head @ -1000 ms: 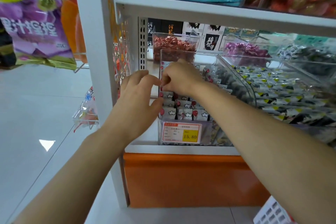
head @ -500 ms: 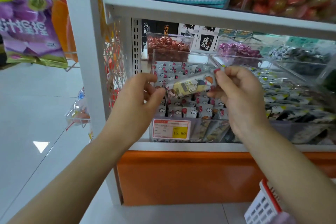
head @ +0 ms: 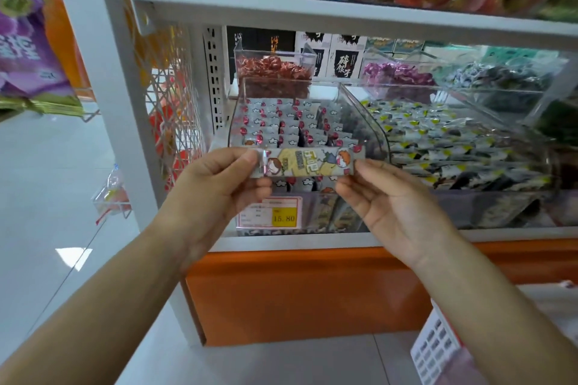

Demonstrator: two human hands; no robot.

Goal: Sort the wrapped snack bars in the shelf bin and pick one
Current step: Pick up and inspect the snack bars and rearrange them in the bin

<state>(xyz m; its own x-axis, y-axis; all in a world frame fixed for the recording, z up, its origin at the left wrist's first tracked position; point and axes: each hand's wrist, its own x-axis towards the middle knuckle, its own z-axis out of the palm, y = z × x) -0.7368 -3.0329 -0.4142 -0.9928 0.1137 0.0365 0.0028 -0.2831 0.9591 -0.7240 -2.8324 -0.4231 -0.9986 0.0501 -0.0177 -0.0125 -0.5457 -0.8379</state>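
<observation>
**A:** What do you have in your hands?

**B:** One long, flat snack bar (head: 308, 162) in a grey plastic wrapper with a yellow cartoon print. I hold it level, with the printed side towards me.

**A:** How do you hold it?

**B:** My left hand (head: 215, 194) pinches the left end, with the thumb on the front and the fingers curled behind. My right hand (head: 391, 200) pinches the right end with the fingertips, and its palm is turned towards me.

**A:** Where is the bar, compared with the others?

**B:** It is outside the clear plastic bin (head: 380, 134), in the air just in front of its front wall. Below the bar is the white and yellow price label (head: 270, 212) on that wall. Inside the bin, many small grey wrapped bars (head: 291, 131) with red dots stand in rows.

**A:** What is around the bin?

**B:** It sits on a white metal shelf (head: 500, 233) above an orange base panel (head: 297, 297). On the right is a second clear bin (head: 531, 97) with black and yellow packets. Behind it is a smaller clear box (head: 275, 69) of red wrapped candies.
</observation>
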